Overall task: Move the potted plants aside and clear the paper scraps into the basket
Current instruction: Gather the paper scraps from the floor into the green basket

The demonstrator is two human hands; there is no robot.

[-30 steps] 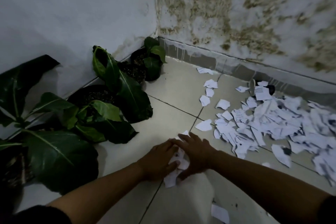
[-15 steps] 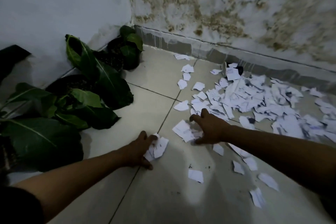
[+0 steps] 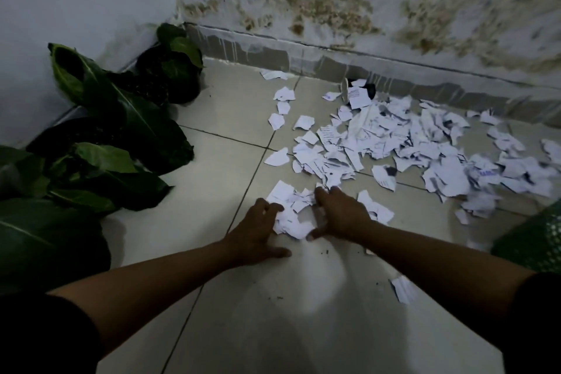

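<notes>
Torn white paper scraps (image 3: 394, 146) lie scattered over the tiled floor toward the right wall. A small pile of scraps (image 3: 293, 220) sits between my two hands. My left hand (image 3: 258, 231) presses against the pile's left side with curled fingers, thumb spread on the tile. My right hand (image 3: 340, 215) cups the pile from the right, fingers bent over the paper. Three potted plants stand along the left wall: a small one in the corner (image 3: 173, 70), a middle one (image 3: 121, 109) and a large-leaved one (image 3: 45, 222). A green basket (image 3: 534, 246) shows at the right edge.
Stained walls meet in the corner behind the plants. A dark object (image 3: 368, 89) lies by the skirting under some paper. One loose scrap (image 3: 403, 288) lies on the tile near my right forearm. Bare tile (image 3: 303, 328) stretches toward me.
My hands were apart half a second ago, the left holding scraps and the right raking others. They have come together around one small pile. The view has shifted right, bringing the basket in.
</notes>
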